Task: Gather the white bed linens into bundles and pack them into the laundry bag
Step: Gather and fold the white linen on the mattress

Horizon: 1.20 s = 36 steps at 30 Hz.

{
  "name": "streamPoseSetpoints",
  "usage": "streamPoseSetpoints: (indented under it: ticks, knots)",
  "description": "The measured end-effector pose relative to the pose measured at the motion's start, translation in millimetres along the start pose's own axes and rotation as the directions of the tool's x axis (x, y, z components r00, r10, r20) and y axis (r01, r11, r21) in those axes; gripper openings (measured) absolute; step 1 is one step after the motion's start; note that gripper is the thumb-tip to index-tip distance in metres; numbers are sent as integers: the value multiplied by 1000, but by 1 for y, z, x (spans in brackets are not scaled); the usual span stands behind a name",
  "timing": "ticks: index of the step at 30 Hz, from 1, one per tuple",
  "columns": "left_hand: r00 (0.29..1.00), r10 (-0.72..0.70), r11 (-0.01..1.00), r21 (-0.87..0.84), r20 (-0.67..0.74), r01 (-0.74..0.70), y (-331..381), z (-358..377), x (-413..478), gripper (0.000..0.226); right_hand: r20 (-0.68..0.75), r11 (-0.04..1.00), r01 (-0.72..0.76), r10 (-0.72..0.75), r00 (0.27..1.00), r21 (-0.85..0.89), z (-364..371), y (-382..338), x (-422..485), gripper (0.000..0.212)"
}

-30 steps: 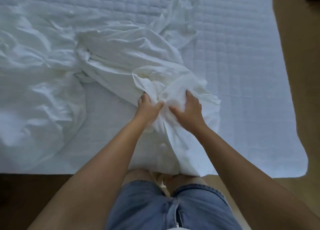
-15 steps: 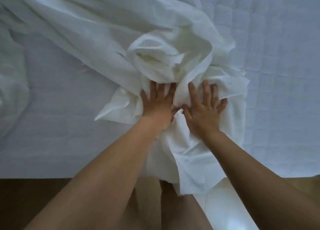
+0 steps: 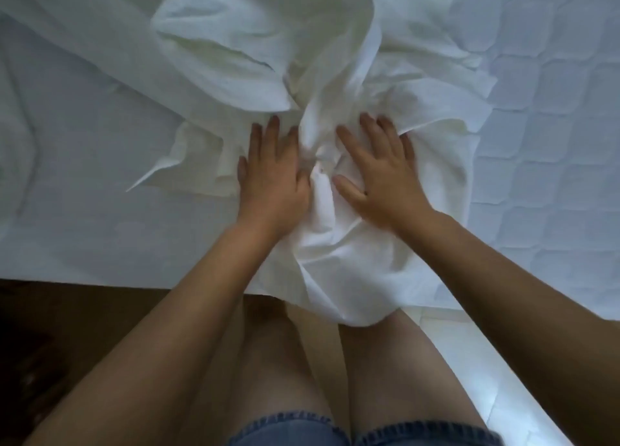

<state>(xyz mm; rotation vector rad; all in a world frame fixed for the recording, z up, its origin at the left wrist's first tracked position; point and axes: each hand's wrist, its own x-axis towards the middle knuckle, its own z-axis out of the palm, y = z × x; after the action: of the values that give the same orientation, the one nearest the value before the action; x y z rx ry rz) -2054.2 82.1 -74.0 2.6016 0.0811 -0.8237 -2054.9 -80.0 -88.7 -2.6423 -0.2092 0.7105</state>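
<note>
A crumpled white bed sheet (image 3: 255,53) lies bunched on the quilted mattress (image 3: 550,163), and one fold hangs over the near bed edge against my legs. My left hand (image 3: 271,180) lies flat on the bunch with straight fingers pointing away from me. Just to its right, my right hand (image 3: 379,173) presses the same bunch with spread fingers. A ridge of cloth stands up between the two hands. No laundry bag is in view.
The near edge of the mattress (image 3: 100,271) runs across the frame below my wrists. Dark floor (image 3: 50,345) lies at the lower left and a pale tiled floor (image 3: 496,361) at the lower right. My bare legs and denim shorts (image 3: 302,429) stand against the bed.
A second ago both hands gripped the sheet; since then the fingers have straightened and lie flat on it. The bunch has been drawn closer, and the camera has leaned in over the bed.
</note>
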Motion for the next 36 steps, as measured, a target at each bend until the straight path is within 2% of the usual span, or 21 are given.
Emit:
streamPoseSetpoints:
  ticks: [2, 4, 5, 6, 8, 10, 13, 15, 17, 19, 21, 24, 27, 29, 32, 34, 36]
  knots:
    - [994, 72, 989, -126, -82, -82, 9, 13, -42, 73, -73, 994, 92, -96, 993, -52, 4, 14, -33, 66]
    - [948, 315, 948, -38, -46, -317, 20, 32, -82, 88, -52, 979, 176, -182, 982, -103, 12, 29, -64, 64]
    - [913, 405, 912, 42, 43, -407, 21, 41, -95, 100, -28, 966, 225, -230, 973, -125, 16, 37, -75, 64]
    - [893, 415, 894, 104, 174, -435, 21, 48, -103, 115, -12, 950, 277, -282, 959, -144, 17, 44, -84, 66]
    - [870, 268, 886, 248, 414, -391, 23, 60, -108, 134, 20, 902, 389, -393, 919, -184, 21, 57, -94, 74]
    - [881, 180, 865, 356, 438, -354, 19, 76, -93, 134, 71, 824, 505, -505, 860, -257, 28, 69, -98, 83]
    - [903, 193, 882, 334, 384, -331, 7, 90, -59, 120, 167, 697, 611, -598, 784, -376, 37, 79, -99, 103]
    - [906, 307, 879, 277, 293, -387, 0, 90, -51, 100, 173, 646, 636, -631, 756, -422, 42, 78, -100, 116]
    - [913, 372, 893, 203, 165, -401, -11, 91, -54, 64, 158, 624, 601, -617, 771, -499, 47, 75, -98, 118]
    - [924, 362, 913, 151, 124, -379, -18, 91, -61, 46, 40, 677, 470, -547, 836, -567, 53, 76, -88, 112]
    - [936, 319, 939, 88, 146, -333, -16, 86, -63, 47, -57, 735, 382, -494, 867, -561, 54, 74, -75, 96]
    - [949, 279, 955, 58, 145, -290, -3, 71, -71, 67, -105, 764, 405, -518, 849, -503, 45, 66, -62, 60]
    - [952, 280, 950, 108, 120, -293, 11, 58, -94, 98, -160, 856, 413, -475, 865, -310, 19, 47, -50, 43]
    - [955, 295, 949, 106, 22, -295, 17, 48, -105, 116, -169, 900, 413, -432, 886, -137, -7, 28, -44, 32]
    - [929, 252, 967, 109, -270, -231, 23, 20, -96, 108, -206, 923, 384, -382, 901, -30, -48, -8, -43, 25]
    - [864, 255, 966, 83, -434, -243, 21, -10, -89, 89, -296, 921, 390, -372, 880, 4, -72, -33, -43, 25]
    - [778, 285, 956, 105, -561, -274, 16, -53, -79, 73, -412, 905, 426, -380, 828, 22, -99, -61, -32, 30]
